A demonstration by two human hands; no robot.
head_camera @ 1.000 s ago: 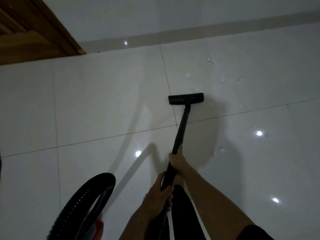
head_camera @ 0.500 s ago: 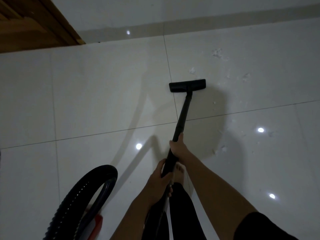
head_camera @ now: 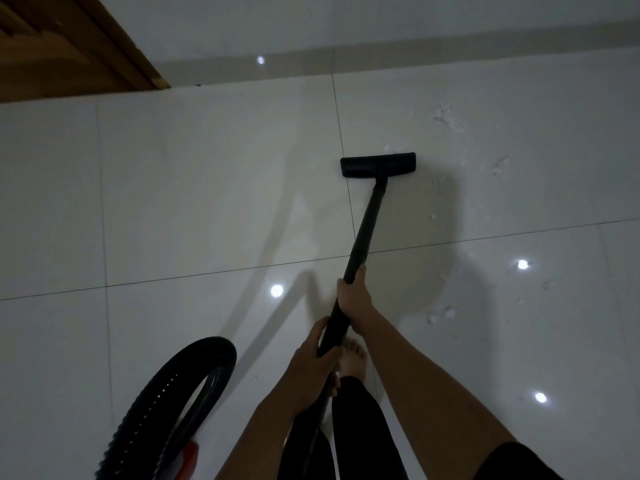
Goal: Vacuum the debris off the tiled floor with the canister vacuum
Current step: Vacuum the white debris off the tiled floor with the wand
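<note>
I judge this job partly done at best. The glossy white tiled floor (head_camera: 194, 188) to the left of the flat black rectangular floor nozzle (head_camera: 378, 165) looks bare, but I can count several patches of pale, crumbly white debris (head_camera: 445, 116) on the right side: one cluster beyond the nozzle toward the wall, another further right (head_camera: 500, 166), small flecks just beside the wand's right side (head_camera: 433, 218), and a clump nearer my feet (head_camera: 440, 315). So most of the right-hand tiles are left to cover, and I would work the nozzle rightward and forward next.

The nozzle sits flat on the floor, straddling a grout line, with a few specks touching or just past its far edge. The long black tubular wand (head_camera: 367, 223) runs back from it at a slant to my hands. My right hand (head_camera: 353, 299) is closed around the wand higher up its length, thumb pointing toward the nozzle; my left hand (head_camera: 311, 362) is closed around the wand just behind it, nearer my body. The nozzle is therefore well ahead of both hands, at the far end of the wand.

The ribbed black vacuum hose (head_camera: 180, 393) loops at lower left, with a red part of the canister (head_camera: 190, 452) only barely showing beneath it. A bare foot (head_camera: 353, 362) stands just under the wand, and a brown wooden door frame (head_camera: 69, 46) fills the upper left corner.
</note>
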